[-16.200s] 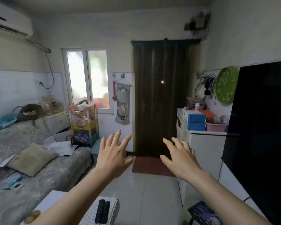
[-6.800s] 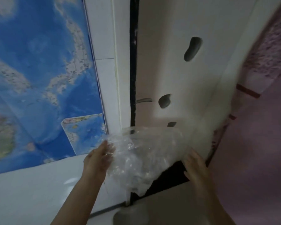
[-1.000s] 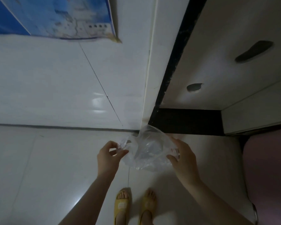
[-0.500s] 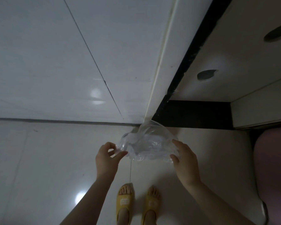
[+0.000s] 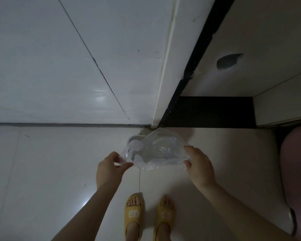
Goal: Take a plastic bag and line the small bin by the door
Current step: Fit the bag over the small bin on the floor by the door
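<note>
A clear, crumpled plastic bag (image 5: 156, 150) hangs stretched between both hands over the floor. My left hand (image 5: 109, 168) pinches its left edge between thumb and fingers. My right hand (image 5: 198, 165) grips its right edge. Under the bag, a pale rounded rim (image 5: 135, 137) shows through the plastic near the wall corner; it may be the small bin, but most of it is hidden.
A white tiled wall (image 5: 68, 66) meets the pale floor (image 5: 42, 171) ahead. A white cabinet with a dark base (image 5: 210, 112) stands at the right. A pink object (image 5: 297, 171) fills the right edge. My feet in yellow slippers (image 5: 149, 214) stand below the bag.
The view has tilted further down to the floor. Both hands have lowered the bag a little and spread it wider over the corner.
</note>
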{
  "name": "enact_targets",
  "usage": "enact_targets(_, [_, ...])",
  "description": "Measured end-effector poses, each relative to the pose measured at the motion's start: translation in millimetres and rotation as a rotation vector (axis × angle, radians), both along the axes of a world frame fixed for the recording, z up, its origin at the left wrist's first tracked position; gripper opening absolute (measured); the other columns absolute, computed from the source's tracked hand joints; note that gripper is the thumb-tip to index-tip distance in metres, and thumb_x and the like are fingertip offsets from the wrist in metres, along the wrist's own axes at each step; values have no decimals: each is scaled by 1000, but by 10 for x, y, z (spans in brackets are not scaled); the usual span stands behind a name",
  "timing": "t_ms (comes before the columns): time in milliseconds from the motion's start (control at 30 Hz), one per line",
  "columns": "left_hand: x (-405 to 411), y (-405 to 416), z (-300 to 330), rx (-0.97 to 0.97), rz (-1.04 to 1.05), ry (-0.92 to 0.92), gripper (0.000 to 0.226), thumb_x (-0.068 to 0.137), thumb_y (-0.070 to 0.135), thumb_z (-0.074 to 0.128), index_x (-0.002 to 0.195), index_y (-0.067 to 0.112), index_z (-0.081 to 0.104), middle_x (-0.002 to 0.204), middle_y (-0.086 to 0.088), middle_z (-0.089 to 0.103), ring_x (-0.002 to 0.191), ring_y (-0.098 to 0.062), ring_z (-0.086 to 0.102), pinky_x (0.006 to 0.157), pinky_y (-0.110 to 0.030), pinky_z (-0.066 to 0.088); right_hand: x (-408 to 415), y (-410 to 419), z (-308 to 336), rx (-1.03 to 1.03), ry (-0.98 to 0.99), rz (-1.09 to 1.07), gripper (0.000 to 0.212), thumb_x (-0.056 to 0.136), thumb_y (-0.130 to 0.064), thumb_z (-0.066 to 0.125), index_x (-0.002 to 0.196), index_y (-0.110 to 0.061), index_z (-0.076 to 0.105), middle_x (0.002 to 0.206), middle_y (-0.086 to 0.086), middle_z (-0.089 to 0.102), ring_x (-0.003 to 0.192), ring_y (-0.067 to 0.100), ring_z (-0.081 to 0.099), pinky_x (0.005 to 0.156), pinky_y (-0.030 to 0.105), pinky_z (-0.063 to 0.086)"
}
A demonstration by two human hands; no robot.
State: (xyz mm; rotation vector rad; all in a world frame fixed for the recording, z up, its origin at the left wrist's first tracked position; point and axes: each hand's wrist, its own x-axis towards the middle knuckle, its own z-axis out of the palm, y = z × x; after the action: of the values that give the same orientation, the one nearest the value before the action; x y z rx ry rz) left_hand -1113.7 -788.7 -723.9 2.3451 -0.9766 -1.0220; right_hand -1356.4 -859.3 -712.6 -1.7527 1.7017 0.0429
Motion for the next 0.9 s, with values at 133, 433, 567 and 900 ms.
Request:
enact_targets(133, [-11,-78,-267,38,-32,-38,29,63,30,82,70,18,56,72,8,61,63,-11,61,57,-27,46,15,-83,-257,32,42,44,47,87,-9,56,132,-16,43,123,10,57,110,28,56,89,43,51])
enact_targets(433, [172,-175,-899,60,-58,-111,31,64,30,82,74,12,59,76,-3,63,66,-20,58,61,-29,42,73,-182,-918,38,80,108,45,88,-10,54,132,-15,43,121,13,57,109,30,56,84,44,51])
enact_targets(567, [287,-212,-1167,94,-54,-150,34,65,32,81,80,9,61,84,-9,68,70,-23,58,62,-30,40,83,-132,-1156,-29,87,22,38,86,-5,54,123,-14,51,113,15,59,99,32,59,75,43,53])
enact_targets(900, [233,-247,-1068,-230,-674,-509,84,71,29,76,141,15,32,150,-14,34,137,-33,33,112,-49,23,53,-25,-1137,-187,88,24,69,74,-27,73,134,-16,41,131,14,52,114,34,51,87,46,46])
